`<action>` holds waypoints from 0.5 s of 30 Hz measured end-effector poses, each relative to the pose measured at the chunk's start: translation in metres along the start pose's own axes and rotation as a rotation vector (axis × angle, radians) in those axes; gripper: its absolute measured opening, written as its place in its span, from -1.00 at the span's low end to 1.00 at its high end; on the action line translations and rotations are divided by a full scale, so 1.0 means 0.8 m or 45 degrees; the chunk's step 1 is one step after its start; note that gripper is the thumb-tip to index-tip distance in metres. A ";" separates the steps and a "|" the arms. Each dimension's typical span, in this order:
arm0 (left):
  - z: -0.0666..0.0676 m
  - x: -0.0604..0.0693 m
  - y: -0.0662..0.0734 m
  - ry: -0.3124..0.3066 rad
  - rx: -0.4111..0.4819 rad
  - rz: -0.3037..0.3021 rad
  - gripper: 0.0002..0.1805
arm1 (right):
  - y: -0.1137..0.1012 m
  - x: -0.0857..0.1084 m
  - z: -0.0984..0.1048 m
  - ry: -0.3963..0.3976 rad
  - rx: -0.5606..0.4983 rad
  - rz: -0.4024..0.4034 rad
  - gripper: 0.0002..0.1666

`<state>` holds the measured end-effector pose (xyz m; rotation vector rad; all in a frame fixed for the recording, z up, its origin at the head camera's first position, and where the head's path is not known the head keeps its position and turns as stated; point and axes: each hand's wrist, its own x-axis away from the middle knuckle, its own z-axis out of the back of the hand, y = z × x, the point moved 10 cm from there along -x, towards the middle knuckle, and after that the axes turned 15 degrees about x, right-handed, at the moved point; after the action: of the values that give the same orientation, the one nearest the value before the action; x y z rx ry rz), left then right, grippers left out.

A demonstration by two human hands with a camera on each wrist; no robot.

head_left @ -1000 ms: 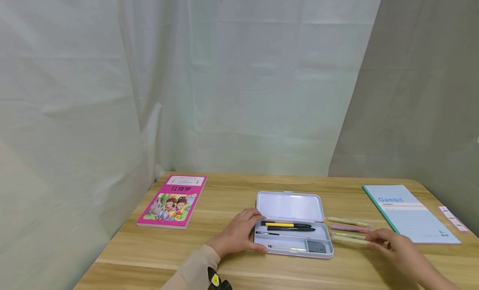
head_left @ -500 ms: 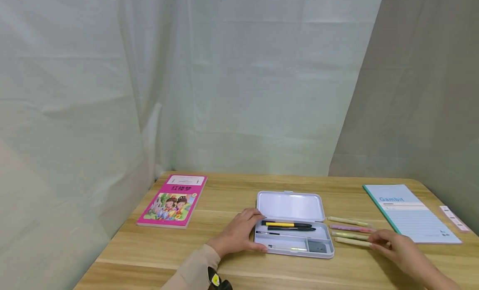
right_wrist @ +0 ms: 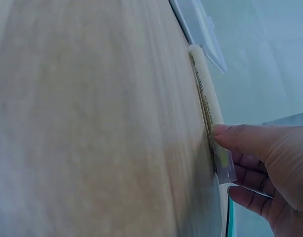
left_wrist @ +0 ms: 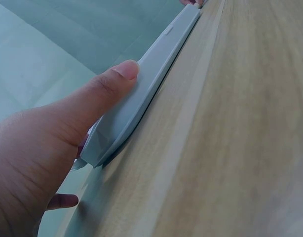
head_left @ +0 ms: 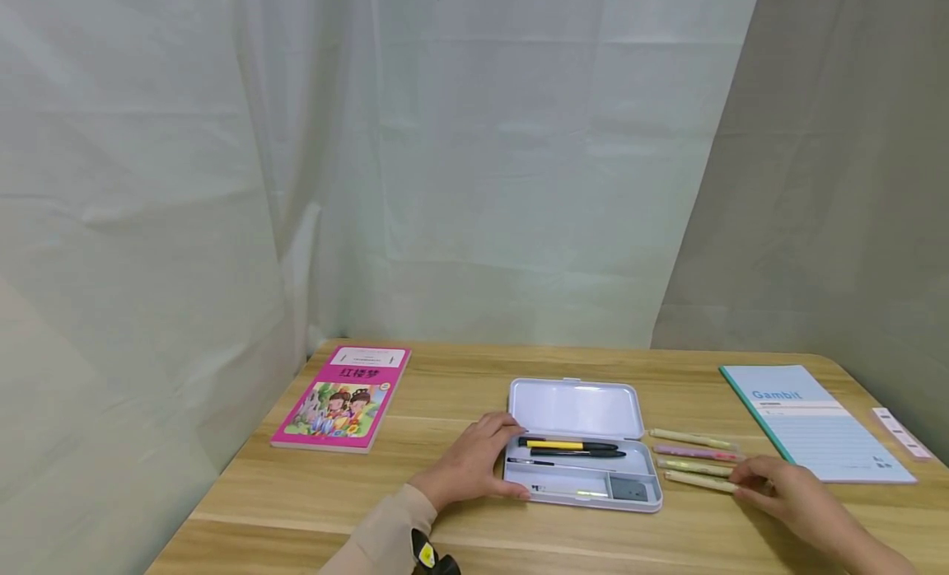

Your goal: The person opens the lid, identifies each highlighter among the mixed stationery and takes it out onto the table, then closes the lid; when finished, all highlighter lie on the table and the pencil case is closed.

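Note:
An open white pencil case (head_left: 574,382) lies on the table with its lid tipped back. My left hand (head_left: 474,464) grips its left end, and in the left wrist view the thumb (left_wrist: 123,71) presses on the front wall. Inside are a yellow-and-black pen (head_left: 567,445), a black pen (head_left: 578,454), a thin brush-like stick (head_left: 534,462) and a dark grey block (head_left: 628,488). To the case's right, my right hand (head_left: 786,497) pinches the capped end of a cream highlighter (right_wrist: 207,89), the nearest in a row of several pens. The highlighter lies on the table.
Behind the held highlighter lie a green pen (head_left: 693,467), a pink pen (head_left: 697,453) and another cream pen (head_left: 689,437). A pink book (head_left: 341,402) is at the left, a blue notepad (head_left: 815,427) at the right, a pale strip (head_left: 899,433) beyond it.
My right hand has shifted slightly right with the nearest highlighter, whose left end has moved away from the case. The left hand stays on the case.

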<state>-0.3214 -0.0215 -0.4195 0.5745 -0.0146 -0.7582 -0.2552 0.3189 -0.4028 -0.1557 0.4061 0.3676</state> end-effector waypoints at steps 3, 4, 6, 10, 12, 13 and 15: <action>0.000 0.000 0.000 0.002 0.001 -0.001 -0.01 | -0.001 0.000 0.000 0.003 -0.002 0.024 -0.84; -0.001 -0.001 -0.001 0.001 0.003 0.001 -0.01 | -0.002 0.000 0.000 0.004 -0.002 0.031 -0.83; -0.001 -0.001 -0.001 -0.002 0.007 0.006 -0.02 | -0.003 0.000 0.001 0.011 0.004 0.042 -0.81; -0.001 -0.001 -0.002 -0.006 0.015 0.009 -0.02 | -0.003 0.001 0.001 0.024 0.020 0.045 -0.75; -0.002 -0.001 -0.002 -0.006 0.017 0.011 -0.01 | -0.003 0.002 0.002 0.025 0.022 0.048 -0.76; -0.002 -0.001 -0.002 -0.006 0.018 0.013 -0.01 | -0.004 0.002 0.002 0.030 0.025 0.050 -0.75; -0.002 -0.001 -0.003 -0.007 0.022 0.020 -0.01 | -0.004 0.002 0.004 0.035 0.036 0.059 -0.76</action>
<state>-0.3230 -0.0213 -0.4218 0.5877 -0.0309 -0.7448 -0.2517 0.3171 -0.4003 -0.1243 0.4424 0.4054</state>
